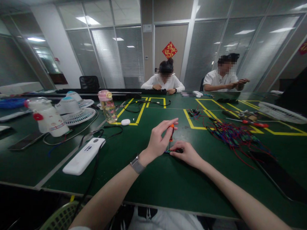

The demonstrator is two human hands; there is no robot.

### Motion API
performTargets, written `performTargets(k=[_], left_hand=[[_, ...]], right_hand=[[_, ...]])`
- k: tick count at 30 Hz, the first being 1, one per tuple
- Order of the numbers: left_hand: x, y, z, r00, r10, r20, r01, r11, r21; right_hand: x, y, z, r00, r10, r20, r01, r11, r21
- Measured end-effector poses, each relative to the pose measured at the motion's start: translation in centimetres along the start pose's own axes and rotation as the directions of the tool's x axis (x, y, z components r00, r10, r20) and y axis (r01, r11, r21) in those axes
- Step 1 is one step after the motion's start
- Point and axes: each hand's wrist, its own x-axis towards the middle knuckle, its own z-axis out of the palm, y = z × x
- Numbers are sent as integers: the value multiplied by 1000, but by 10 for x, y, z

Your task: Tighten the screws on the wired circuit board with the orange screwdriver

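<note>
My left hand (159, 137) is closed around the orange-and-black handle of a screwdriver (171, 133), held upright with its shaft pointing down. Under the tip lies a small green circuit board (167, 151) on the green table. My right hand (186, 152) pinches the board's right side between thumb and fingers. Part of the board is hidden by the fingers, so I cannot make out the screw or hole at the tip.
On the right lie a tangle of wired circuit boards (231, 134), a red-handled screwdriver (254, 123) and a black tablet-like slab (281, 175). A white power bank (84, 156), a drink bottle (107, 107) and fans (78, 116) stand left. Two people sit across the table.
</note>
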Motion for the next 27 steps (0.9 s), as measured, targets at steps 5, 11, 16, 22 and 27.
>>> performTargets(k=[5, 11, 16, 22, 27], left_hand=[[2, 0, 1, 991, 42, -124, -20, 984, 177], [2, 0, 0, 993, 20, -118, 4, 980, 201], [1, -2, -1, 999, -7, -42, 11, 996, 84], [2, 0, 1, 993, 35, -114, -14, 983, 180], [3, 1, 1, 993, 32, -117, -8, 979, 203]], right_hand=[[0, 0, 0, 1000, 8, -4, -8, 1000, 1], [0, -3, -1, 1000, 19, 6, -19, 1000, -6], [0, -1, 0, 1000, 11, 5, -11, 1000, -7], [0, 1, 0, 1000, -5, 0, 5, 1000, -18], [0, -2, -1, 1000, 3, 3, -3, 1000, -18]])
